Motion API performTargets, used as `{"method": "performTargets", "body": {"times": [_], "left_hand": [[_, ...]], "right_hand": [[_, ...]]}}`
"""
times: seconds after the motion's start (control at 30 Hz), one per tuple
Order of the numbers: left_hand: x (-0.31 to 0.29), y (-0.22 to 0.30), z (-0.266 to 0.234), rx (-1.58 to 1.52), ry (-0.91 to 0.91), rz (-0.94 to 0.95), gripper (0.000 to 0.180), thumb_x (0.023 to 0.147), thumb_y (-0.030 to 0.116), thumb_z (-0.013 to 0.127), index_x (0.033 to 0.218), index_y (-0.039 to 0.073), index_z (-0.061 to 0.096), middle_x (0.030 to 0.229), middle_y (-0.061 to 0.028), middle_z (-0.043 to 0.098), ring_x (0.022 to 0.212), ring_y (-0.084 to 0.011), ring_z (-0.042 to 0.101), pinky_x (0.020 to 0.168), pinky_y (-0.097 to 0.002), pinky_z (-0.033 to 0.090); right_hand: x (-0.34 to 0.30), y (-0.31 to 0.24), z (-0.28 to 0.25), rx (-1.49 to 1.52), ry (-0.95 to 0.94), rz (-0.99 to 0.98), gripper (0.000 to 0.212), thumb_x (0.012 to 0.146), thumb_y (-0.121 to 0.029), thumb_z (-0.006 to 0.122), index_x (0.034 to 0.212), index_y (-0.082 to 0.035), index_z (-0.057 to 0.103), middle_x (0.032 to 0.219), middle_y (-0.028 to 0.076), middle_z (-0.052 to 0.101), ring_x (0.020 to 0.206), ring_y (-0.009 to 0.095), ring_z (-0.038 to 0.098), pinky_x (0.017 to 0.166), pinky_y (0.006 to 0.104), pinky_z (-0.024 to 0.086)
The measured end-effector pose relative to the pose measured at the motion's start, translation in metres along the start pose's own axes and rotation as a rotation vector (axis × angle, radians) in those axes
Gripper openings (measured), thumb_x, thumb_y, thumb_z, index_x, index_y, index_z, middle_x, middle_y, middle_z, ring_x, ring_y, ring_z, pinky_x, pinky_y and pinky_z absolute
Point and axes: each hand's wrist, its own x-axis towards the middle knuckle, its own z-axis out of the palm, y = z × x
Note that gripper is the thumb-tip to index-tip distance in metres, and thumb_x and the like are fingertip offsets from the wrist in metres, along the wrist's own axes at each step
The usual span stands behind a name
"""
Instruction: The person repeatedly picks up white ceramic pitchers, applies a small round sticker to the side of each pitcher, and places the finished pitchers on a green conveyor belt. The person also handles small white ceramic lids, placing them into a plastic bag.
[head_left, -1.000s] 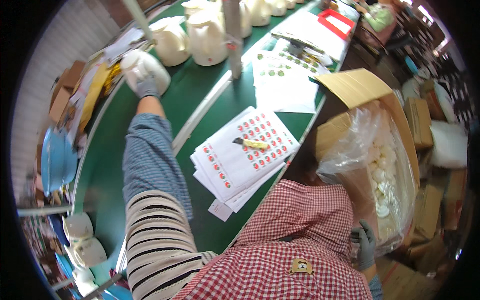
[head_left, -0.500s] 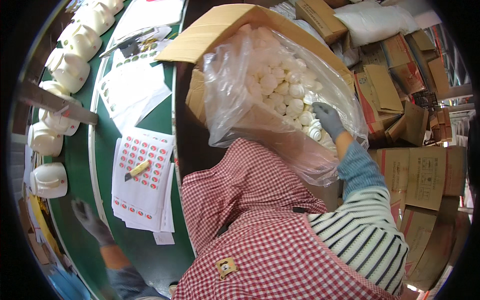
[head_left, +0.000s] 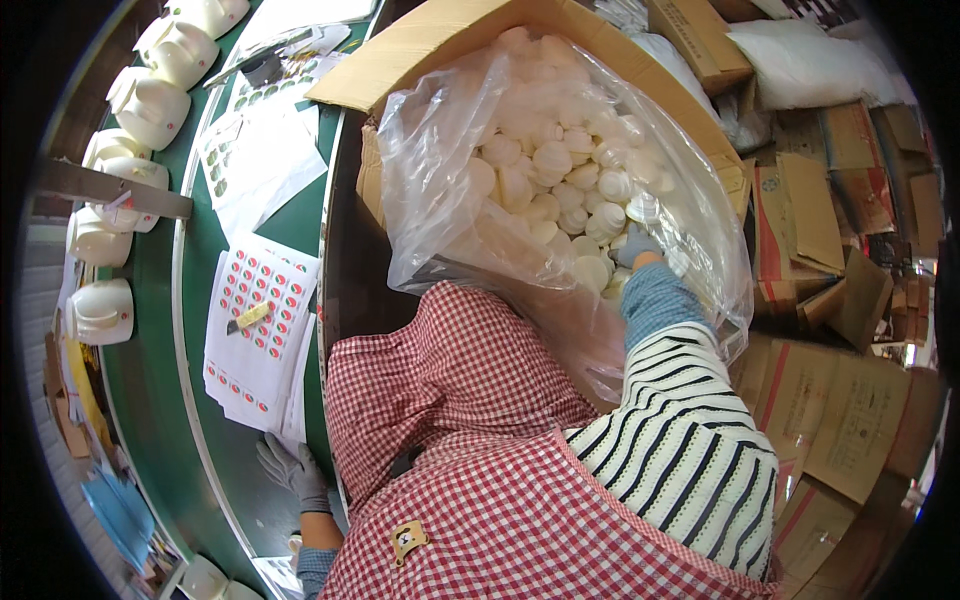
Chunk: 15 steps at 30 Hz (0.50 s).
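My right hand (head_left: 634, 243), in a grey glove, reaches into a large cardboard box (head_left: 420, 45) lined with a clear plastic bag (head_left: 440, 150). It touches a heap of white ridged round plastic caps (head_left: 610, 187). Its fingertips are lost among the caps, so whether they grip one does not show. My left hand (head_left: 290, 470), gloved in grey as well, rests on the green belt (head_left: 250, 500) with fingers stretched and nothing in it. Just beyond it lie stacked sheets of round red-and-green stickers (head_left: 262, 345), with a yellow-handled cutter knife (head_left: 250, 318) on top.
White rounded appliance bodies (head_left: 102, 312) stand in a row along the belt's left side. A metal bar (head_left: 130, 190) juts over that row. More sticker sheets (head_left: 255, 165) lie farther up the belt. Stacked cardboard boxes (head_left: 850, 410) fill the right side, near a white sack (head_left: 815, 70).
My left hand has come from the belt's left side toward my body, below the sticker sheets. My right hand has pushed deeper into the caps. The whole view has shifted somewhat.
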Motion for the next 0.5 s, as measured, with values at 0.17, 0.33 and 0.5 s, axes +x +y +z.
{"method": "performTargets", "body": {"times": [0.17, 0.33, 0.5], "left_hand": [[0.003, 0.004, -0.006, 0.03, -0.066, -0.038, 0.078, 0.092, 0.051, 0.048, 0.155, 0.013, 0.024, 0.158, -0.0207, 0.022, 0.144, -0.0426, 0.02, 0.117, -0.0562, 0.014], [0.003, -0.007, 0.008, 0.058, -0.019, -0.01, 0.078, 0.091, 0.05, 0.05, 0.155, 0.014, 0.023, 0.158, -0.0203, 0.022, 0.144, -0.0422, 0.021, 0.116, -0.0564, 0.015], [0.008, 0.01, -0.005, 0.026, -0.023, -0.028, 0.079, 0.088, 0.051, 0.055, 0.153, 0.014, 0.03, 0.156, -0.0208, 0.026, 0.142, -0.0419, 0.025, 0.115, -0.0563, 0.018]], "right_hand": [[0.041, -0.003, 0.04, -0.437, 0.084, 0.064, 0.055, 0.084, -0.035, 0.068, 0.131, -0.006, 0.06, 0.134, 0.019, 0.058, 0.121, 0.034, 0.059, 0.099, 0.0431, 0.049], [-0.007, -0.017, 0.007, 0.062, 0.037, -0.157, 0.048, 0.081, -0.031, 0.072, 0.12, -0.003, 0.066, 0.127, 0.018, 0.063, 0.115, 0.027, 0.063, 0.093, 0.0403, 0.052], [-0.036, -0.036, -0.042, 0.768, 0.086, -0.388, 0.062, 0.071, -0.042, 0.081, 0.114, 0.001, 0.066, 0.1, 0.018, 0.071, 0.088, 0.025, 0.068, 0.081, 0.0348, 0.053]]}}
